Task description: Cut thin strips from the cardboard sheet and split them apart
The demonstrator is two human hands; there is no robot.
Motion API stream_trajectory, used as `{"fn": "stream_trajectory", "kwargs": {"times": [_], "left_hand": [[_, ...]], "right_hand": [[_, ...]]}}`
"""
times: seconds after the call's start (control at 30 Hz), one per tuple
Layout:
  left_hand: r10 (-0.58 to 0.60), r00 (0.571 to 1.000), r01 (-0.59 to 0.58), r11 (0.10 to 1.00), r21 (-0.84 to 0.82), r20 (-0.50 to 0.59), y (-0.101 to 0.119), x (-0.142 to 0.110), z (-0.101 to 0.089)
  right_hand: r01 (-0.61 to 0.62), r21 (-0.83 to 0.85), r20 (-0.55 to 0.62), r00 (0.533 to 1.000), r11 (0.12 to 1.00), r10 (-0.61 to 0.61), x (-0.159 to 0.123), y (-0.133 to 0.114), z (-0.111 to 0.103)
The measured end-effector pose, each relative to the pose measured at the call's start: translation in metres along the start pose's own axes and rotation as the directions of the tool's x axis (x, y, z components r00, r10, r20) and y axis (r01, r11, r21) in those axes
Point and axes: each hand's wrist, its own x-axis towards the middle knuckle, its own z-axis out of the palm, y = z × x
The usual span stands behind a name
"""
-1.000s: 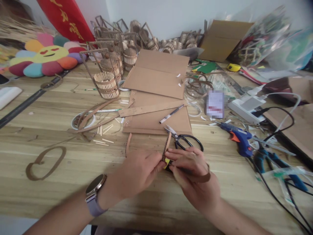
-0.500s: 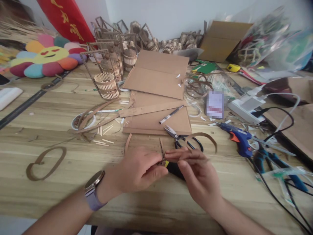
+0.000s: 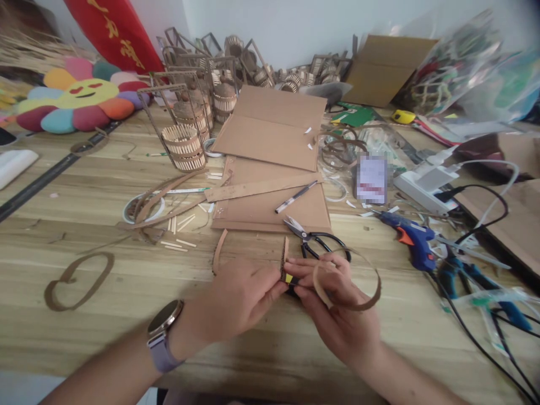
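My left hand (image 3: 244, 292), with a watch (image 3: 165, 318) on its wrist, is closed in a pinch on a short cardboard strip (image 3: 286, 250) that points away from me. Facing it, my right hand (image 3: 348, 304) pinches a thin curled cardboard strip (image 3: 371, 304), which loops over its knuckles. The fingertips of both hands nearly meet. Partly hidden beneath them is a black and yellow object (image 3: 290, 279) whose kind I cannot make out. Another curved cardboard piece (image 3: 219, 251) stands just beyond my left hand. Black-handled scissors (image 3: 304, 236) lie beyond my right fingers.
Flat cardboard sheets (image 3: 270, 135) with a pen (image 3: 296, 197) lie ahead. A small slatted bucket (image 3: 183, 149) stands left of them, near loose sticks (image 3: 185, 222). On the right are a blue glue gun (image 3: 407, 236), pliers (image 3: 476, 287), a power strip (image 3: 426, 183) and cables.
The curled strip has swung down and toward me, now looping around my right hand. My right fingers have closed in nearer to my left. The short strip in my left hand has turned slightly.
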Motion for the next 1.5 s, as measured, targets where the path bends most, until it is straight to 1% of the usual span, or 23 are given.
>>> {"fn": "stream_trajectory", "kwargs": {"times": [0.1,0.23,0.3,0.33,0.4,0.43,0.53,0.6,0.73,0.8,0.87,1.03,1.1,1.2,1.27,1.33,1.4,1.5], "left_hand": [[0.043,0.999,-0.043,0.999,-0.008,0.018,-0.003,0.001,-0.004],[0.124,0.990,-0.122,0.992,-0.043,0.073,-0.007,0.004,-0.011],[0.150,0.986,-0.145,0.987,-0.070,0.074,-0.008,0.006,-0.013],[0.157,0.986,-0.152,0.985,-0.083,0.063,-0.008,0.006,-0.013],[0.145,0.989,-0.142,0.985,-0.096,0.028,-0.006,0.006,-0.012],[0.117,0.993,-0.117,0.989,-0.092,0.002,-0.004,0.006,-0.010],[-0.016,0.999,0.013,0.998,-0.054,-0.048,0.002,0.003,-0.005],[-0.074,0.996,0.073,0.997,-0.022,-0.049,0.005,0.001,-0.002],[-0.108,0.993,0.109,0.993,0.035,-0.046,0.006,-0.001,0.002],[-0.109,0.993,0.111,0.992,0.052,-0.038,0.006,-0.001,0.003],[-0.095,0.995,0.096,0.993,0.065,-0.024,0.005,-0.002,0.004],[0.029,0.999,-0.028,0.997,0.068,-0.020,0.000,-0.003,0.003],[0.072,0.997,-0.072,0.997,0.041,-0.022,-0.003,-0.001,0.001],[0.147,0.989,-0.147,0.989,-0.027,-0.015,-0.006,0.002,-0.005],[0.153,0.988,-0.154,0.986,-0.056,-0.026,-0.006,0.003,-0.007],[0.105,0.993,-0.109,0.992,-0.067,-0.049,-0.004,0.004,-0.008],[0.040,0.997,-0.045,0.997,-0.063,-0.068,-0.002,0.003,-0.006],[-0.019,0.998,0.018,1.000,-0.011,-0.062,0.001,0.001,-0.003]], "right_hand": [[-0.057,0.085,-0.022,0.998,0.995,0.060,0.000,0.000,-0.002],[-0.176,0.227,0.048,0.984,0.958,0.170,0.001,0.002,-0.005],[-0.211,0.310,0.060,0.977,0.927,0.202,0.002,0.001,-0.005],[-0.212,0.317,0.057,0.977,0.925,0.204,0.002,0.001,-0.005],[-0.172,0.243,0.032,0.985,0.955,0.169,0.000,-0.001,-0.003],[-0.126,0.180,0.015,0.992,0.975,0.126,-0.001,-0.002,-0.003],[0.048,0.014,0.012,0.999,0.999,-0.048,-0.006,-0.003,-0.001],[0.113,-0.047,0.020,0.993,0.992,-0.112,-0.008,-0.003,0.000],[0.124,-0.165,0.016,0.992,0.978,-0.123,-0.004,-0.002,0.000],[0.118,-0.175,0.020,0.993,0.977,-0.117,-0.002,-0.002,0.000],[0.095,-0.133,0.014,0.995,0.986,-0.094,-0.002,-0.002,0.000],[-0.038,0.071,-0.035,0.999,0.997,0.041,-0.003,0.001,-0.001],[-0.098,0.157,-0.012,0.995,0.983,0.101,-0.002,0.002,-0.002],[-0.231,0.298,0.059,0.973,0.926,0.224,-0.001,0.003,-0.003],[-0.260,0.334,0.076,0.966,0.906,0.249,-0.001,0.002,-0.002],[-0.198,0.287,0.041,0.980,0.937,0.195,-0.002,0.000,-0.001],[-0.087,0.197,0.007,0.996,0.977,0.087,-0.004,-0.002,-0.001],[0.050,0.085,0.011,0.999,0.995,-0.051,-0.006,-0.002,0.000]]}}
